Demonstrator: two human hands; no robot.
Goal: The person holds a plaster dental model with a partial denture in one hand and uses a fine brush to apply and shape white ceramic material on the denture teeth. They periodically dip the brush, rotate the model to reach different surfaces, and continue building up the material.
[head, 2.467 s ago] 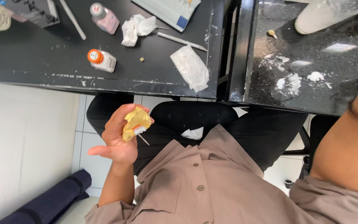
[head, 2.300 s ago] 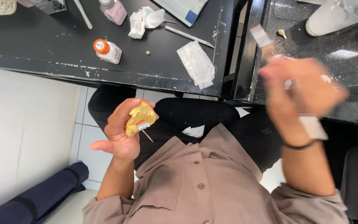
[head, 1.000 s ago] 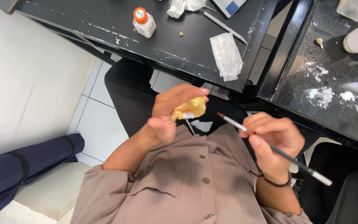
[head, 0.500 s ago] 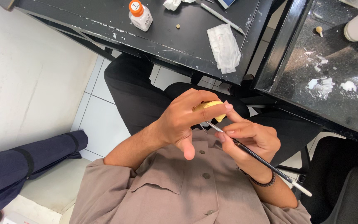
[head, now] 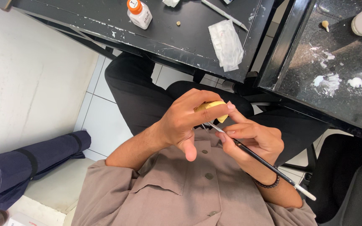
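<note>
Left hand (head: 185, 121), forearm rising from the lower left, fingers curled over and grasping a small yellow lump (head: 212, 109) held above the lap, in front of the chest. Right hand (head: 252, 138), wrist bent inward, fingers pinching a thin black brush (head: 260, 161); its tip meets the lump's underside, its white end pointing lower right. A black desk (head: 181, 42) lies above.

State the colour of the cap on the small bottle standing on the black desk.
Orange. The cap tops a white bottle, seen at the top of the head view.
</note>
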